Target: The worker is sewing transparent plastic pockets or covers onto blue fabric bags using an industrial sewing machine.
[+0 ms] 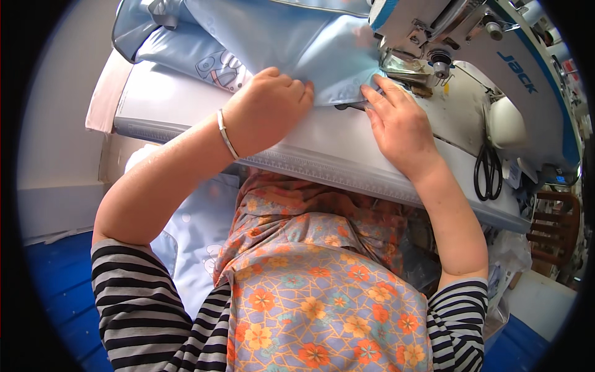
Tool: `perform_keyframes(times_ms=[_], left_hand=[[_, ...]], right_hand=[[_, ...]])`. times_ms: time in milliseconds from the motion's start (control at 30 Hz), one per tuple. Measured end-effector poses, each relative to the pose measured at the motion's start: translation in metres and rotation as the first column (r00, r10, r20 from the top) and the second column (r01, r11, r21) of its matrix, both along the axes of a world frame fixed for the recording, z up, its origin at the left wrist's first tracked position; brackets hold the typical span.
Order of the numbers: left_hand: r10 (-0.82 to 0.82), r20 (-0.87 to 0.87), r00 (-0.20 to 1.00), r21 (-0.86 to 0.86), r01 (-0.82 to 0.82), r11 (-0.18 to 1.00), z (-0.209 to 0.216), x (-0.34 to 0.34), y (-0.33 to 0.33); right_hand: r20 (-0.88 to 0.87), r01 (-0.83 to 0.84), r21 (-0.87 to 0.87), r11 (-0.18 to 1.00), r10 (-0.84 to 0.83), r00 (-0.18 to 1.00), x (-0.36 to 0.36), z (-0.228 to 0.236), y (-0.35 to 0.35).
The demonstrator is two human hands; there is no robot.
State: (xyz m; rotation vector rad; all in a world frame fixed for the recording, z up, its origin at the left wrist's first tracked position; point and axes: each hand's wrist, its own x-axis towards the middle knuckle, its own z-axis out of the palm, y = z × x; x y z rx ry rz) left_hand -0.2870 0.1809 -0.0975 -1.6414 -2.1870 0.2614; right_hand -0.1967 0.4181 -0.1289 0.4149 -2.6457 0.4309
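Left of the sewing machine [517, 71], the light-blue printed fabric [279, 37], cut off at the far side, touches our loosely spread right hand [401, 121] and curled left hand [268, 110], whose hidden grip we cannot tell.

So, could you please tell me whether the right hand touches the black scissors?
Apart; the head view shows white tabletop between right hand and black scissors.

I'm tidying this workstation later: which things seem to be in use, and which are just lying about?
In use:
- light blue fabric, under the left hand and right hand
- sewing machine, likely, beside the fabric

Lying about, apparently:
- black-handled scissors
- small dark object at the fabric's edge, purpose unclear
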Motion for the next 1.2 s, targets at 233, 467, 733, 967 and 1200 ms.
perform_keyframes(times_ms=[233,467,733,967,1200], left_hand=[[0.003,0.023,1.0,-0.016,-0.002,1.0,-0.001,0.016,0.019],[0.098,0.123,0.988,0.067,-0.107,0.992,-0.006,0.046,0.065],[0.195,0.395,0.898,0.112,-0.258,0.96,-0.003,0.04,0.093],[0.038,0.147,0.988,0.28,-0.078,0.957,0.026,-0.077,-0.002],[0.257,-0.07,0.964,0.322,-0.222,0.92,0.054,-0.144,-0.077]], right_hand=[[-0.008,0.003,0.023,1.0,-0.003,1.0,-0.001,0.001,-0.001],[-0.039,0.017,0.001,1.0,-0.017,0.999,-0.005,-0.001,0.0],[-0.049,-0.084,-0.182,0.98,0.076,0.996,-0.008,0.005,0.009],[-0.099,-0.024,-0.058,0.998,0.019,0.995,-0.013,0.001,0.004],[-0.099,-0.006,-0.091,0.996,-0.003,0.995,-0.009,0.006,-0.003]])
